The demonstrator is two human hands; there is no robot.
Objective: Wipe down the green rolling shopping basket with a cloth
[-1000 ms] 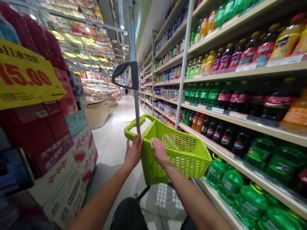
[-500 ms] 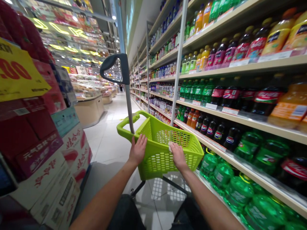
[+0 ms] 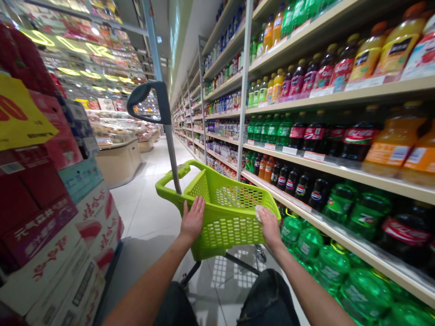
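Observation:
A lime-green plastic shopping cart [image 3: 234, 222] with slotted sides stands in front of my knees, its grey pole topped by a dark handle [image 3: 165, 103]. My left hand [image 3: 192, 218] lies on the near side wall just under the rim, close to the pole, with its fingers stretched out and nothing in it. At the cart's right end, my right hand [image 3: 270, 225] presses a small white wipe [image 3: 258, 213] against the near rim. The fingers are closed over the wipe, so only its edge shows. No goods show in the visible part of the basket.
Drink shelves [image 3: 319, 154] run along the right, close to the cart, with large green bottles [image 3: 362, 290] at the bottom. Stacked cartons [image 3: 90, 217] stand at the left under a yellow price sign [image 3: 23, 113]. A pale-tiled aisle [image 3: 154, 174] leads back past display counters [image 3: 118, 158].
My right hand has slid the wipe rightward along the rim to the cart's end. My left hand stays on the side wall. The view has shifted slightly.

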